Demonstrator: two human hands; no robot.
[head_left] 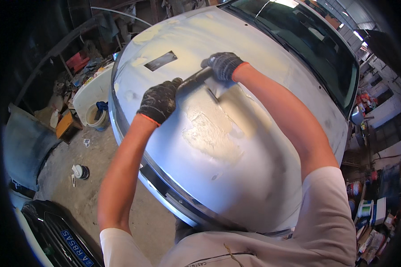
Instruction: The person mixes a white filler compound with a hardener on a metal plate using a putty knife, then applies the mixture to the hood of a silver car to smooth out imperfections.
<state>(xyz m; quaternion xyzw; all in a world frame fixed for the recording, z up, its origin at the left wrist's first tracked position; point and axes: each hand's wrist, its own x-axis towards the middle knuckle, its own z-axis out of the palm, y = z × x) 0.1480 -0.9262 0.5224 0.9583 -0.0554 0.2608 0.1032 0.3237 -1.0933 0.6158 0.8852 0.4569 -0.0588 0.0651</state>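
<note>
Both of my hands, in dark knit gloves with orange cuffs, are over a car hood (pixel 245 187) coated in patchy pale filler. My left hand (pixel 159 101) is closed on the near end of a dark, straight-edged flat strip (pixel 193 83). At the strip's far end, my right hand (pixel 223 65) has its fingers closed round it. Motion blur hides the strip's exact kind. A thin dark edge (pixel 213 95) shows below my right hand; what it belongs to is unclear. Shiny, wet-looking filler (pixel 205 131) lies nearer me. A dark rectangular piece (pixel 161 61) rests on the hood, beyond my left hand.
The windshield (pixel 307 40) rises at the far right. On the floor to the left are a bucket (pixel 96 116), an orange-brown wooden stool (pixel 68 127) and a small can (pixel 80 171). Another car's dark front end (pixel 53 236) stands lower left. Cluttered supplies (pixel 374 218) line the right.
</note>
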